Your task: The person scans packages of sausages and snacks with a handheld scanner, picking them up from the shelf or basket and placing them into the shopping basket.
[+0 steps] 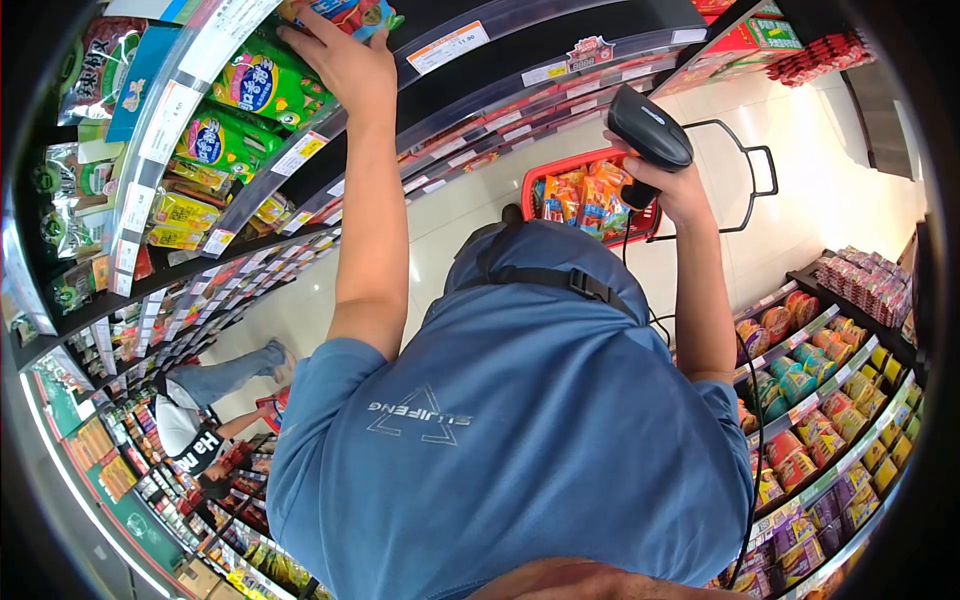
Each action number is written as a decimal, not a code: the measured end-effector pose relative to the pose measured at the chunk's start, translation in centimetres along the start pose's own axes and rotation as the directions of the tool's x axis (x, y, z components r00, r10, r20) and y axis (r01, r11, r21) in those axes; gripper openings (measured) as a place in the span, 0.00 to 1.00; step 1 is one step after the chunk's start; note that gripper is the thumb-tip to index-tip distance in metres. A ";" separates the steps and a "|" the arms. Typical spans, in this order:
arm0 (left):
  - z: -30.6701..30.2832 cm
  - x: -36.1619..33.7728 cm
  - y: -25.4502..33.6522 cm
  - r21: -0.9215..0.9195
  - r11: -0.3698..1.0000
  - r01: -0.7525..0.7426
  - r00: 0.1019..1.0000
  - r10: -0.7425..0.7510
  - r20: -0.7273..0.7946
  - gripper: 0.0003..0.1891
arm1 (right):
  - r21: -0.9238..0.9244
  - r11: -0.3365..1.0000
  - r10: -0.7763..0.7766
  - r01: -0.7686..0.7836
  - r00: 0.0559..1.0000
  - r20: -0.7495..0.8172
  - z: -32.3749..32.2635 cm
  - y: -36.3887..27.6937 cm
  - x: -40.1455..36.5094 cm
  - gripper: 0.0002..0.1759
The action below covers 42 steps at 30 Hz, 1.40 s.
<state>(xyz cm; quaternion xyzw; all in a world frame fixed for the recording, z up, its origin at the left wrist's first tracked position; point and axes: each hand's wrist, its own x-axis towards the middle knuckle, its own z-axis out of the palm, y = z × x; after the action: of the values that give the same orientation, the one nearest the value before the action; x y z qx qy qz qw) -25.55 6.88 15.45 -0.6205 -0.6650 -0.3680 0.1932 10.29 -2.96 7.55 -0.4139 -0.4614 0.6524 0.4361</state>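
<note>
My left hand (pixel 340 65) reaches onto the upper shelf at the left, its fingers and thumb closed around a red and blue snack bag (pixel 352 16) at the top edge of the view. Just below that hand lie green snack bags (pixel 245 85) in the same shelf row. In my right hand (pixel 683 190) is a black barcode scanner (pixel 650 130), gripped by its handle, with a cable hanging down. Beneath the scanner, a red shopping basket (pixel 533 182) on the floor holds several orange and blue snack bags (pixel 585 200).
Price tags line the shelf edge (pixel 447 47) in front of me. A basket's black handle (pixel 768 170) extends over the pale floor (pixel 800 200). Racks of packaged cups (pixel 795 380) stand at the right. Another person (pixel 190 430) with a red basket is at the lower left.
</note>
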 end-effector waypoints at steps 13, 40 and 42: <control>-1.8 -0.5 1.1 0.143 0.986 -0.084 0.994 0.093 -0.063 0.47 | 0.096 0.990 0.109 -0.101 0.990 -0.090 -2.1 3.3 -4.0 0.31; 33.9 -61.5 7.9 0.243 0.838 0.489 -0.197 -0.165 0.966 0.37 | 0.339 0.518 0.855 -0.785 0.462 -0.236 -7.9 21.8 -22.9 0.15; 35.3 -63.6 9.1 0.194 0.753 0.629 -0.018 -0.236 0.972 0.45 | 0.382 0.478 0.876 -0.791 0.398 -0.271 -8.5 22.1 -23.5 0.16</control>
<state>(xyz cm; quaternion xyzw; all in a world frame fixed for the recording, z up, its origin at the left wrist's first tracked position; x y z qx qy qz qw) 0.15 -11.25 -50.78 -0.4788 -0.7180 -0.0182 -0.5048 20.63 -27.54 -12.44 -0.6777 -0.0161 0.7136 0.1769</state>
